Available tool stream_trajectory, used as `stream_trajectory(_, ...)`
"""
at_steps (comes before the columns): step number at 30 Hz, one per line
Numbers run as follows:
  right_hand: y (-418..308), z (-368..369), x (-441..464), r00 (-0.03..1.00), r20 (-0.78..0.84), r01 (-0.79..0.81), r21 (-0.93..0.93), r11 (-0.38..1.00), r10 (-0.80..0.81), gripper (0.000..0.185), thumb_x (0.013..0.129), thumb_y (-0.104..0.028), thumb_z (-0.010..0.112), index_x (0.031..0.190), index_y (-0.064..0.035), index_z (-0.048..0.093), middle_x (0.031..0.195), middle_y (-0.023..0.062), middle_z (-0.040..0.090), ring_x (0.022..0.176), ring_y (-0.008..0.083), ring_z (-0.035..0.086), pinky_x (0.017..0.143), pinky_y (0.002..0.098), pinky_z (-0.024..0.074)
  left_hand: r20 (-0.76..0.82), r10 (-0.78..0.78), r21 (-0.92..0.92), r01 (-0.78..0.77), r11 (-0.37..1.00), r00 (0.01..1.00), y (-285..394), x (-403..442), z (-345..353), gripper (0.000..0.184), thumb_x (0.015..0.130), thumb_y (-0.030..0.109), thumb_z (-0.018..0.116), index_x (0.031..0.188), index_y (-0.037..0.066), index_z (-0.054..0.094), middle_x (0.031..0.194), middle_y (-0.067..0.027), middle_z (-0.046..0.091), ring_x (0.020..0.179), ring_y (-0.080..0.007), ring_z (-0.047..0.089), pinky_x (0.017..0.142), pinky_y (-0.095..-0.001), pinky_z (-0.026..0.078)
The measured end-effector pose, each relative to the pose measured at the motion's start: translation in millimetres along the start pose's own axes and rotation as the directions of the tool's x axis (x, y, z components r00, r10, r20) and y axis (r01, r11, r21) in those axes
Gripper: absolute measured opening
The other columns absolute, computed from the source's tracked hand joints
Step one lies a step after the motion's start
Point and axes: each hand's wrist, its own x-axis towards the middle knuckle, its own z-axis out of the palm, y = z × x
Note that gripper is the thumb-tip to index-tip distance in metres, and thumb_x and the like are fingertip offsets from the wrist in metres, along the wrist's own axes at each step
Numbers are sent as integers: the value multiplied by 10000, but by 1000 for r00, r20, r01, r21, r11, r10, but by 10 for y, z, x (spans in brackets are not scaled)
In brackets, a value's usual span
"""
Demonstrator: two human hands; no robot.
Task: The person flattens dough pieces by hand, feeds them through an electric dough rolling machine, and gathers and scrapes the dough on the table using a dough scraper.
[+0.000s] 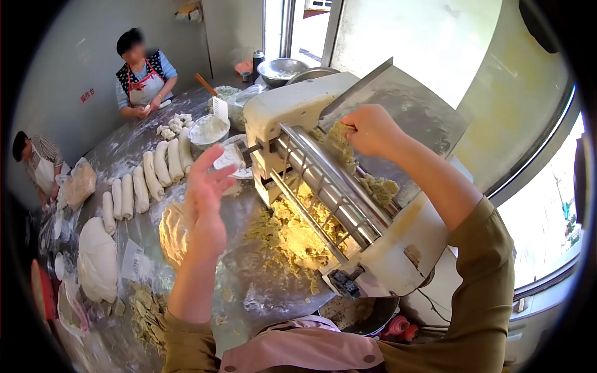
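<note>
A dough roller machine (pixel 292 98) stands in front of me, with steel rollers (pixel 329 186) across its middle. Above its back side, my right hand (pixel 371 130) pinches a piece of yellowish dough (pixel 339 144). Another piece (pixel 380 188) rests along the far side of the rollers. Crumbly yellow dough (pixel 298 242) lies beneath and before the rollers, spilling onto the metal table. My left hand (pixel 208 202) is raised left of the machine, fingers spread, holding nothing. Below it sits a flattened round of yellow dough (pixel 172 233).
White dough rolls (pixel 142 189) and a large white dough mass (pixel 98 261) lie on the table (pixel 242 280) at left. Bowls (pixel 208 130) stand beside the machine. Two co-workers (pixel 146 81) are at the far side. A tub (pixel 360 311) sits below the machine.
</note>
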Motion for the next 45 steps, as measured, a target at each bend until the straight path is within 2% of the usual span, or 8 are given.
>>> stream_trajectory(5,33,159,120,994,97,64,-154,986,-49,243,856,-211,530,839,1,648,739,231,602,749,415,589,671,471,474,-178,-217,-160,189,969,960,-69,-396,-444,587,992,498,317,1365,49,378,1346,-84,445,1066,-209,526,903,-326,414)
stream_trajectory(11,-16,231,-16,990,133,47,-24,999,-43,223,844,-182,547,804,-2,672,721,196,627,744,380,621,715,451,508,-257,-266,-184,223,957,929,-49,-589,-569,564,995,493,325,1356,65,401,1324,-68,463,1045,-187,518,868,-305,420)
stream_trajectory(14,108,385,-121,910,-261,339,18,941,-323,210,853,-159,536,874,7,664,695,209,591,742,393,600,717,446,496,-252,-241,-160,205,966,937,-40,-649,-529,531,1004,456,330,1355,63,399,1334,-70,454,1050,-185,522,866,-303,426)
stream_trajectory(17,26,167,-289,920,-360,186,54,981,-154,214,855,-143,530,980,-28,660,716,216,575,759,396,585,719,438,486,-264,-224,-114,200,973,938,-4,-779,-568,500,1010,420,342,1355,62,396,1349,-69,444,1068,-192,534,877,-315,429)
stream_trajectory(20,-34,-74,-328,986,94,142,-20,990,-139,207,863,-143,526,1003,-73,662,755,196,596,777,375,594,709,438,480,-299,-242,-134,210,968,923,7,-893,-651,488,1012,409,349,1356,66,395,1351,-65,441,1063,-194,539,874,-319,433)
stream_trajectory(32,-202,108,-411,974,208,111,-102,989,-88,326,727,-62,501,994,-84,686,831,176,650,810,378,611,735,447,490,-344,-335,-124,312,942,877,271,-1340,-702,431,1005,336,390,1342,70,427,1340,-60,457,1036,-182,528,866,-319,428)
stream_trajectory(40,-45,-3,-510,982,169,68,76,995,-80,291,749,-140,553,992,-86,703,861,173,668,808,354,632,718,403,510,-442,-323,-42,340,939,837,352,-1779,-1149,387,995,282,431,1325,80,445,1343,-45,458,1042,-165,510,873,-323,410)
stream_trajectory(45,197,-263,-766,943,330,-41,-29,999,48,238,733,-202,662,926,-66,699,805,142,670,703,312,632,637,390,493,-629,-355,-52,419,907,692,482,-2118,-1697,380,975,284,474,1302,91,462,1321,-25,469,1054,-168,494,883,-325,385)
